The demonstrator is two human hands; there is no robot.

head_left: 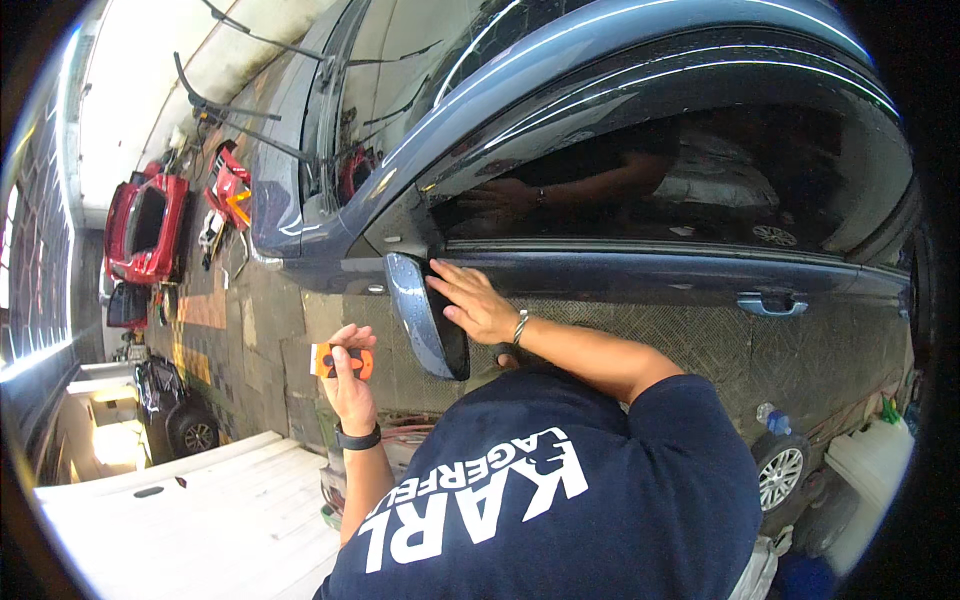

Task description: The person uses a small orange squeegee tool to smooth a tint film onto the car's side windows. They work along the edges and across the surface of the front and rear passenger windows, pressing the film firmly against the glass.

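Observation:
My left hand [352,392] is closed around a small orange and black scraper [350,362], with a pale blade edge toward the left. It is held just left of the blue side mirror [408,310] of a dark blue car, apart from it. Water drops dot the mirror's housing. My right hand [480,304] lies with fingers stretched out against the dark inner side of the mirror. Beside it runs the door panel [620,272] under the dark side window [650,190], which reflects an arm and hand.
Lifted wipers [240,108] stand off the windscreen at the upper left. Red car body parts [148,228] lie farther left. A white panel [200,520] is at the lower left. At the lower right are a wheel [782,478] and a plastic bottle [772,418].

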